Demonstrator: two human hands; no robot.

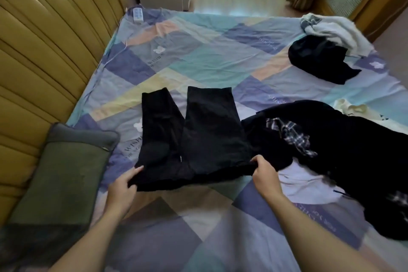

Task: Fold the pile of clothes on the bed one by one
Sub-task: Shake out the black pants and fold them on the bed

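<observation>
Bed: the bed (212, 51) carries a thin cotton sheet of pastel blue, lilac, peach and yellow patches, wrinkled, and everything lies on it.
Left side: a padded tan headboard (44, 51) runs along the bed's left edge; a flat grey-green cushion (66, 174) leans at its foot, just beside my left wrist.
Far corner: a small white remote control (138, 15) lies at the top left of the sheet, with a thin white cord trailing along the edge.
Right side: a heap of dark clothes with a black-and-white plaid piece (331, 146) sprawls near my right hand and touches the trousers' right edge.
Far right: a crumpled black garment (318, 59) lies beside a bunched white and grey garment (335, 28), well apart from my hands.
Behind the heap: a cream-coloured cloth (353, 110) peeks out.
Task item: the black cotton trousers (192, 134) lie flat in the middle of the bed, both legs pointing away from me, the waistband nearest me.
Left hand: my left hand (123, 185) reaches forward from a bare forearm to the waistband's left corner.
Left fingers: curled, pinching the left corner of the waistband.
Right hand: my right hand (265, 172) reaches to the waistband's right corner, knuckles up.
Right fingers: curled over the fabric, gripping that corner and lifting it slightly off the sheet.
</observation>
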